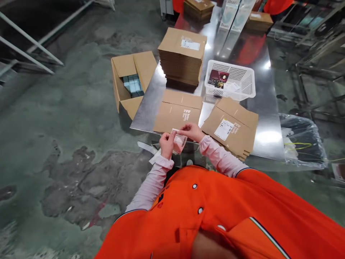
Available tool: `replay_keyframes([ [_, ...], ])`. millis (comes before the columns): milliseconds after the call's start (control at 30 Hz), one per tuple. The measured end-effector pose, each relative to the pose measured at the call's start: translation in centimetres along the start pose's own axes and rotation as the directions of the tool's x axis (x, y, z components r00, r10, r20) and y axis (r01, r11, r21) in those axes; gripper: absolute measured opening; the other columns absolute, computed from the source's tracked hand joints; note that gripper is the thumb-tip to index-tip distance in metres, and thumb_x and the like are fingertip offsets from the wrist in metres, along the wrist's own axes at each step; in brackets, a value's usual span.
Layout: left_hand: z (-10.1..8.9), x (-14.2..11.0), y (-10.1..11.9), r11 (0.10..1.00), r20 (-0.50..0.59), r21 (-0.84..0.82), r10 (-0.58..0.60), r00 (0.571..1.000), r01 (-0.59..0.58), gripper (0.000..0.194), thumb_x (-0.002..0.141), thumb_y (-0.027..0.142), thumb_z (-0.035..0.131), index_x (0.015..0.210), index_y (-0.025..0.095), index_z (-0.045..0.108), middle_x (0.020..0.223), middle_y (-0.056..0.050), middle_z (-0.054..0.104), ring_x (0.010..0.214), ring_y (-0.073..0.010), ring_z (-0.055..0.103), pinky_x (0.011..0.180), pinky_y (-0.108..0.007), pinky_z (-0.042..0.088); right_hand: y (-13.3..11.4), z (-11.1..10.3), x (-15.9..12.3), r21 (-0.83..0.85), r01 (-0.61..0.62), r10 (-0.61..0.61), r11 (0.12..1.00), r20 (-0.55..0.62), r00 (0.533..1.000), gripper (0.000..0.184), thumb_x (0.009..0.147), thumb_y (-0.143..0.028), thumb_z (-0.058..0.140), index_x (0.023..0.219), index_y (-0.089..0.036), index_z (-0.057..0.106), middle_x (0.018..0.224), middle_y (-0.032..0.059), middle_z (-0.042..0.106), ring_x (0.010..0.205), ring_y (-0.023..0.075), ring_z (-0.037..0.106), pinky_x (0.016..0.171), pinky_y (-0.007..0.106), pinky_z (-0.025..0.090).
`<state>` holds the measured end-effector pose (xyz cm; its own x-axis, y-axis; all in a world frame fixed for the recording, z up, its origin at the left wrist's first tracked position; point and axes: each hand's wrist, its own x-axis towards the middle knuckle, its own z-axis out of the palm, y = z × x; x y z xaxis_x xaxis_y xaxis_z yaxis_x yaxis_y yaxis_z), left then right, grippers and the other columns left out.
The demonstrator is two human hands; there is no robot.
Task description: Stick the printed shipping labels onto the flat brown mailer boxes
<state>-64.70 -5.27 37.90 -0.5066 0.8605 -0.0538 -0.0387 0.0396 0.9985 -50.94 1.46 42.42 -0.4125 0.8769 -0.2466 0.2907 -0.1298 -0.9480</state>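
Just in front of the table's near edge, my left hand grips a small printed label by its left side. My right hand pinches the same label along its top edge. Right beyond my hands lies a flat cardboard box with white lettering and no label showing on it. To the right, flattened boxes lie at an angle in a small pile; the top one bears a white shipping label.
A tall stack of folded cardboard stands behind the flat box. Beside it is a white plastic basket with cards and papers. An open carton holding small boxes sits left of the metal table. A clear plastic bag hangs at the right.
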Motion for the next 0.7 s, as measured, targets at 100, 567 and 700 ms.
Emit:
replay_keyframes([
  [100,-1.2,1.3,-0.8,1.0,0.052,-0.004,-0.019,0.998,0.02,0.037,0.071,0.046,0.073,0.061,0.017,0.052,0.057,0.003,0.05,0.056,-0.0101,0.044,0.056,-0.022,0.036,0.3,0.3,2.0,-0.041,-0.087,0.092,0.995,0.153,0.984,0.04,0.058,-0.047,0.082,0.07,-0.013,0.065,0.06,-0.0009,0.062,0.054,0.0088,0.051,0.051,0.022,0.037],
  [567,-3.2,4.5,-3.1,0.897,0.374,-0.041,-0.395,0.839,0.441,0.045,0.056,0.045,0.083,0.084,0.013,0.066,0.076,-0.003,0.067,0.065,-0.015,0.059,0.063,-0.026,0.047,2.8,1.9,7.6,-0.338,0.096,-0.213,0.936,-0.332,0.919,0.027,0.066,-0.042,0.081,0.075,-0.017,0.076,0.097,0.0086,0.064,0.094,0.0208,0.06,0.087,0.034,0.048],
  [700,-4.9,3.1,-5.4,0.784,0.457,-0.022,-0.544,0.703,0.621,0.057,0.047,0.041,0.087,0.092,0.011,0.069,0.091,-0.012,0.073,0.085,-0.0262,0.067,0.081,-0.038,0.052,2.9,-0.5,13.1,-0.484,-0.099,-0.143,0.869,-0.438,0.888,0.026,0.071,-0.037,0.077,0.086,-0.016,0.075,0.121,0.0102,0.057,0.114,0.0233,0.054,0.102,0.038,0.042],
])
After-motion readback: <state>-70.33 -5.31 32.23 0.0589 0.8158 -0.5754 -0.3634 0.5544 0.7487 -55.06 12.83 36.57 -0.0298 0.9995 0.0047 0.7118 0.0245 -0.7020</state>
